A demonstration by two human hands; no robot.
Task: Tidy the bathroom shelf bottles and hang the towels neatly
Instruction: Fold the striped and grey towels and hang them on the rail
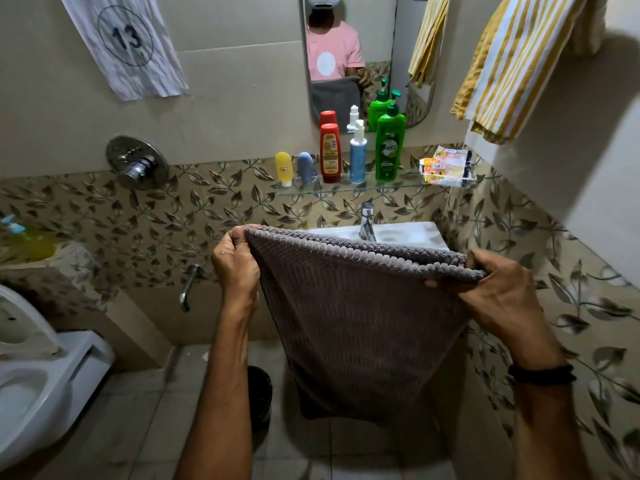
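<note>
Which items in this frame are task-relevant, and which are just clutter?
Job: grey towel, gripped at its top edge by left hand and right hand; striped towel; glass shelf with red bottle, green bottle, white pump bottle, yellow tube, blue tube.
Lying about: basin tap, toilet, numbered paper sign, shower mixer, packets.

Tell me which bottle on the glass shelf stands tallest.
The green pump bottle, rightmost in the row. Its top rises above the white-blue bottle and the red bottle; the yellow tube and grey tube are much shorter.
</note>
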